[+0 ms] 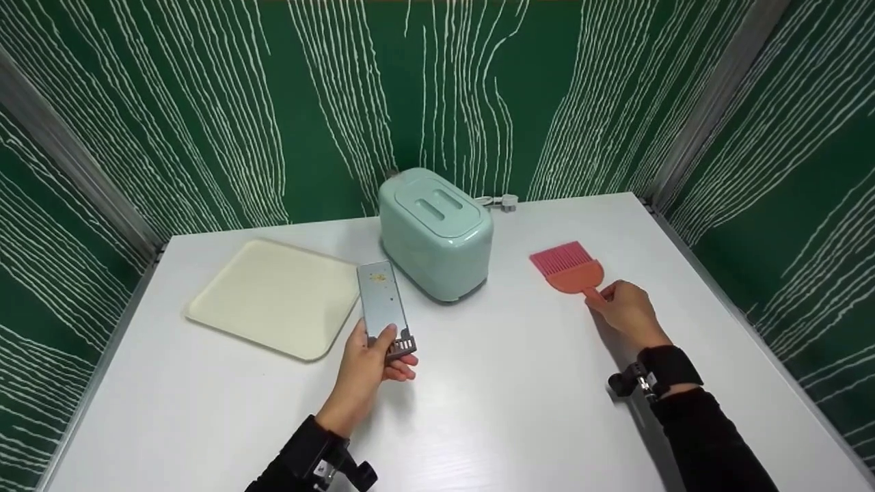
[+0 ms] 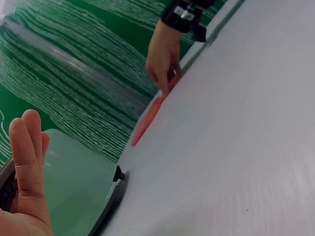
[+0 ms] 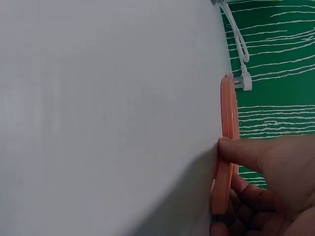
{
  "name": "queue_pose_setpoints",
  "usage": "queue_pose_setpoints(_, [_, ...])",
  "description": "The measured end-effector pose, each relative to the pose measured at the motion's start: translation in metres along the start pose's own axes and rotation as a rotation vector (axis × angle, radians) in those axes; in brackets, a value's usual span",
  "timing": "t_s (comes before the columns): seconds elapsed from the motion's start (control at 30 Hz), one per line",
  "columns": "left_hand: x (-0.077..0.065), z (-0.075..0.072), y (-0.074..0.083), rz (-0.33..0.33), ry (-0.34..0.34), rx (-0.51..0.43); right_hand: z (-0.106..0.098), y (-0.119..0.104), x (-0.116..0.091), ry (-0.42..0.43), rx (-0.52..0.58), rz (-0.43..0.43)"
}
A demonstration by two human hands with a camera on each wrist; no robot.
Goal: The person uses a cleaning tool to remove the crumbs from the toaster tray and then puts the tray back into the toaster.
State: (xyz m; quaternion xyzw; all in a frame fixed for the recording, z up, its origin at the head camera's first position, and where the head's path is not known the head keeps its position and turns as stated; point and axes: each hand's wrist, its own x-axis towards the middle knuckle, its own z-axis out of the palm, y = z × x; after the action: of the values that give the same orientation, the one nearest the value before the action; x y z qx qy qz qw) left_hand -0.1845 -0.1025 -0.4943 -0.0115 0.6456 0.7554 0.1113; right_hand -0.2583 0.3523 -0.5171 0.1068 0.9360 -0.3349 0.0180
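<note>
My left hand (image 1: 361, 372) grips the dark slotted end of a flat grey crumb tray (image 1: 381, 297), thumb on top. Yellowish crumbs (image 1: 379, 278) lie near the tray's far end. That far end reaches between a cream square tray and the mint-green toaster (image 1: 437, 239). Over on the right, my right hand (image 1: 630, 316) pinches the handle of an orange brush (image 1: 575, 277) with pink bristles (image 1: 560, 258). The right wrist view shows the thumb against the brush handle (image 3: 224, 187). In the left wrist view, the toaster (image 2: 78, 182) stands behind my left fingers (image 2: 29, 167).
The cream square tray (image 1: 273, 301) lies on the left of the white table (image 1: 506, 410). A white plug (image 1: 509, 201) with its cord rests by the back edge, behind the toaster. Green walls (image 1: 328, 102) with white wavy lines enclose the back and sides.
</note>
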Motion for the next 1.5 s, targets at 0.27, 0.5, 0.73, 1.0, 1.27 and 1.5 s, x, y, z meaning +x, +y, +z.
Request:
queue_pose_setpoints(0.27, [0.0,-0.001,-0.001,-0.004,0.001,-0.016,-0.018,-0.003,-0.001,-0.177,0.061,0.081])
queue_pose_setpoints(0.5, [-0.001,-0.002,-0.002,-0.006,0.005,-0.023,-0.023,0.001,-0.002,-0.365,0.243,0.153])
queue_pose_setpoints(0.73, [-0.001,-0.004,-0.002,-0.004,0.011,-0.022,-0.021,0.004,0.001,-0.368,0.299,0.155])
queue_pose_setpoints(1.0, [-0.002,-0.007,-0.002,0.004,0.009,-0.023,-0.021,0.006,-0.002,-0.312,0.265,0.205])
queue_pose_setpoints(1.27, [-0.002,-0.012,-0.001,-0.008,0.022,-0.023,-0.015,0.012,0.0,-0.155,0.187,0.2])
queue_pose_setpoints(1.5, [-0.001,-0.018,0.001,-0.005,0.043,-0.021,-0.011,0.01,-0.003,-0.028,0.18,0.118])
